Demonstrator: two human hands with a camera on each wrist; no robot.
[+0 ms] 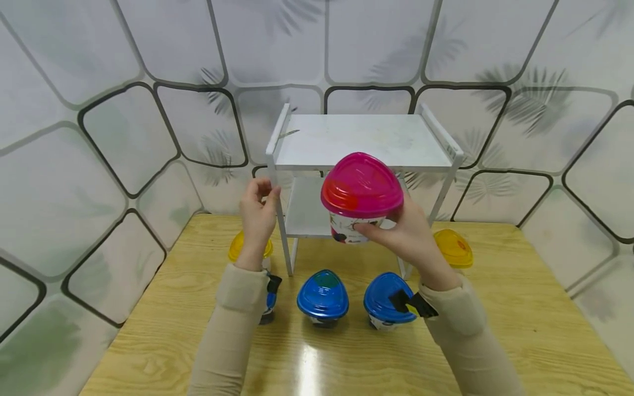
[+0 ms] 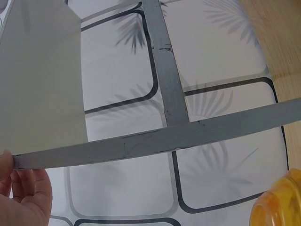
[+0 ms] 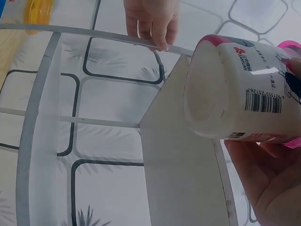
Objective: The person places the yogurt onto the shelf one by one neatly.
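My right hand (image 1: 413,236) grips a white printed tub with a pink-and-red rounded triangular lid (image 1: 361,186), raised in front of a white two-tier shelf rack (image 1: 356,140). The right wrist view shows the tub's pale base and a barcode on its printed side (image 3: 263,101). At the rack's left front post (image 2: 122,148), my left hand (image 1: 258,212) pinches the edge between thumb and fingers; the left wrist view catches this hand (image 2: 26,197) at its border. Seen from the right wrist, the left hand (image 3: 153,21) meets that same post.
Two blue-lidded tubs stand on the wooden table, one in the middle (image 1: 323,297) and one to the right (image 1: 387,297). Another blue item (image 1: 270,301) is partly behind the left sleeve. Yellow-lidded tubs flank the rack, left (image 1: 238,246) and right (image 1: 453,248). A patterned backdrop (image 1: 198,49) surrounds the table.
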